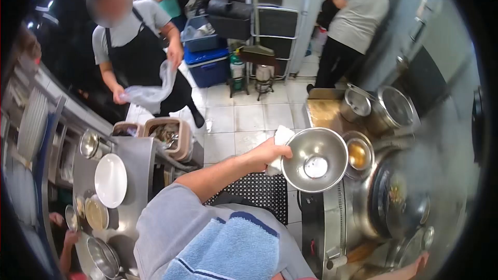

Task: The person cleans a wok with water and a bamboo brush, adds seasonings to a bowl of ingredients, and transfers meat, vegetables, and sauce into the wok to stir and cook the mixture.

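Note:
My left hand [274, 154] is closed on the rim of a shiny steel mixing bowl [332, 148], with a folded white cloth [281, 136] between hand and bowl. The bowl is tilted, and its inside shows no food. Just beyond its right edge sits a smaller metal bowl of yellow-orange liquid [357, 155]. Low at the right, by the stove, part of my right hand [421, 263] shows, blurred at the edge of view; its fingers are not clear. Near it are a wooden handle [362, 252] and a dark wok [389, 197] on the burner.
Steel pots [391, 106] stand at the back of the stove. On the left counter [137, 176] are a white oval plate [110, 181] and bowls. A co-worker in a black apron [137, 57] holds a plastic bag [153, 93] beside a waste bin [184, 148]. Another person [355, 15] stands behind.

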`<state>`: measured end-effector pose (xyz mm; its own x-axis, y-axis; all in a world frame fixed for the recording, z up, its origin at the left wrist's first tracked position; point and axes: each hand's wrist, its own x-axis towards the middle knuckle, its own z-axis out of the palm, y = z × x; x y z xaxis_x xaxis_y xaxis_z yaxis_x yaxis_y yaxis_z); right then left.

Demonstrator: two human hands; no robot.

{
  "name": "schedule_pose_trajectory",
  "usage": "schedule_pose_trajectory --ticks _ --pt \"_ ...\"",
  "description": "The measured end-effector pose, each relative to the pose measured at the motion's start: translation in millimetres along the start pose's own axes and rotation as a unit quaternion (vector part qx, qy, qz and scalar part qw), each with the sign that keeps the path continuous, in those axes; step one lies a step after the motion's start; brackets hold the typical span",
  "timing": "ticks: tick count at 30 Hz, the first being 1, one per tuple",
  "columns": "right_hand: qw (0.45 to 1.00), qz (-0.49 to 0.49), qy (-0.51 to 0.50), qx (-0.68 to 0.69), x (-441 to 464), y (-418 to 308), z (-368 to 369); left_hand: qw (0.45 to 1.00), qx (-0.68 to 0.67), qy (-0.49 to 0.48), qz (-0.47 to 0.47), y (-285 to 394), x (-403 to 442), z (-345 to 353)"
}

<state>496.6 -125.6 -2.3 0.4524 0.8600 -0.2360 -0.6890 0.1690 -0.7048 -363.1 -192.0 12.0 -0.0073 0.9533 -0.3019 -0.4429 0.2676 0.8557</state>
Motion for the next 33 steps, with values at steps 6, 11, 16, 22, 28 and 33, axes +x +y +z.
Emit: schedule_pose_trajectory --ticks 6,11,16,22,28,33 --pt "0.984 0.078 0.003 0.159 -29.0 -35.0 100.4 0.993 0.000 0.108 -0.053 -8.3 -64.2 -118.2" --pt "0.921 0.110 0.015 0.372 -48.5 -85.8 110.0 0.969 -0.050 0.215 -0.108 -26.9 -106.6 -182.8" --pt "0.853 0.059 0.032 0.518 -91.5 -53.5 123.9 0.962 -0.055 0.244 -0.112 -44.4 -95.7 -183.5" --pt "0.887 0.109 -0.129 0.431 -93.2 -57.8 35.9 0.966 -0.061 0.230 -0.105 -84.5 -59.1 -196.0" --pt "0.958 0.175 -0.154 0.167 10.4 6.5 74.7 0.887 -0.265 0.374 0.064 -117.4 -91.5 -188.1" --pt "0.950 0.279 -0.129 0.050 109.5 135.8 193.9 0.683 -0.167 0.667 0.248 -123.9 -161.0 -208.6"
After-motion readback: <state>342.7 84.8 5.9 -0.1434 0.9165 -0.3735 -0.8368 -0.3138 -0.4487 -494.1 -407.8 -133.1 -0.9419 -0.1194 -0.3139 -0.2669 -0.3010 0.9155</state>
